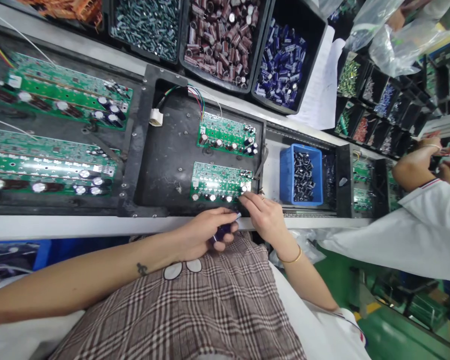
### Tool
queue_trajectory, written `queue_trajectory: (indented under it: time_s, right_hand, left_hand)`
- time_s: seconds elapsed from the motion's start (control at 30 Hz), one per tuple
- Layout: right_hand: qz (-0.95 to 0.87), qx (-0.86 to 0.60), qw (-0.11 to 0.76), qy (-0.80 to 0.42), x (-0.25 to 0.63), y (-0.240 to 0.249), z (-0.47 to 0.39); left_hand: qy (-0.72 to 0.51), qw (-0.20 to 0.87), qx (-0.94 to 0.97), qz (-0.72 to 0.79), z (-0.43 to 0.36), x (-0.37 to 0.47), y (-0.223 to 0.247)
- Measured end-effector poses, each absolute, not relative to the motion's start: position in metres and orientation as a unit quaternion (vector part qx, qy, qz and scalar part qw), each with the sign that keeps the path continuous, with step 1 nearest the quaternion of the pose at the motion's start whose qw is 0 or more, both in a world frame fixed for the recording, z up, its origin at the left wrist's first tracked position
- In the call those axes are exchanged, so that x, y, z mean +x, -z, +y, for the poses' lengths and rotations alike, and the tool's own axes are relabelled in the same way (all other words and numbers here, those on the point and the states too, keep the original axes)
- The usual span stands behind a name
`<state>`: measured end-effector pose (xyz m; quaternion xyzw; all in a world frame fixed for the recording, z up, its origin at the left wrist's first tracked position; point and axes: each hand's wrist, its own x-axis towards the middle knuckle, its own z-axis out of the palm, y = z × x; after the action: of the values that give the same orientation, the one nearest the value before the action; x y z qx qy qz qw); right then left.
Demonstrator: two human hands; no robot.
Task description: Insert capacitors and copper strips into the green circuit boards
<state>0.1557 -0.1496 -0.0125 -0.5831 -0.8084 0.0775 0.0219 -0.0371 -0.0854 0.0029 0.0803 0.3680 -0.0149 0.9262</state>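
Observation:
My left hand (213, 227) is closed around a few dark blue capacitors (221, 232), just in front of the black tray's near edge. My right hand (262, 215) pinches at the lower right corner of the nearer green circuit board (221, 181). Its fingertips are on a capacitor (244, 189) with a silvery top; the fingers partly cover that corner. Several capacitors stand along the near side of this board. Behind it lies a second green circuit board (228, 134), also carrying capacitors, with coloured wires leading off to a white connector (156, 117).
Black bins of brown capacitors (221, 42), blue capacitors (281, 65) and small dark green parts (146, 27) line the back. A blue box (302, 200) of capacitors stands to the right. More boards (71, 90) lie in a left tray. A co-worker's arm (416, 165) is at far right.

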Motion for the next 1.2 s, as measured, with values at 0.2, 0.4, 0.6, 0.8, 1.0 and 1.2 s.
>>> queue_trajectory:
  time_s: [0.2,0.4,0.6,0.8,1.0,1.2]
  right_hand:
    - [-0.730,-0.644,0.169,-0.156,0.141,-0.020,-0.162]
    - [-0.663,-0.720,0.164,-0.121,0.151,-0.014,-0.158]
    - [-0.690,-0.713,0.093,-0.084,0.164,0.011,-0.146]
    - [-0.704,-0.705,0.063,-0.048,0.159,0.007,-0.146]
    - [-0.701,-0.709,0.048,-0.049,0.159,0.006,-0.144]
    - [-0.725,-0.683,0.060,-0.066,0.160,0.010,-0.145]
  left_hand:
    - [0.018,0.929,0.082,0.361,-0.087,-0.029,0.003]
    - [0.000,0.924,0.090,0.371,-0.092,-0.017,0.000]
    - [0.022,0.923,0.096,0.373,-0.085,-0.022,-0.003]
    - [0.032,0.927,0.106,0.359,-0.080,-0.027,-0.003]
    - [0.019,0.917,0.107,0.384,-0.080,-0.030,-0.003]
    - [0.062,0.920,0.132,0.365,-0.079,-0.028,-0.005]
